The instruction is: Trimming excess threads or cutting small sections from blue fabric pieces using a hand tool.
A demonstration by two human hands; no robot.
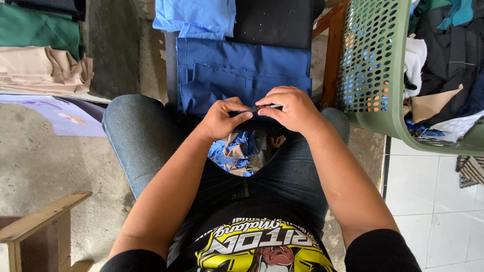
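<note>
My left hand (222, 118) and my right hand (290, 108) meet over my knees. Together they pinch a small dark tool (261, 108) with a metal tip, held level between the fingertips. It lies against the near edge of a folded blue garment (242, 73) spread in front of me. Whether the tool touches the cloth I cannot tell. Below the hands, between my jeans-clad legs, lies a heap of blue and tan fabric scraps (237, 153).
A green perforated laundry basket (370, 65) full of clothes stands at the right beside a wooden post (333, 55). Light blue cloth (196, 17) and black cloth (275, 20) lie beyond the garment. Folded tan and green fabric (43, 68) is stacked at the left. A wooden stool (40, 221) sits at lower left.
</note>
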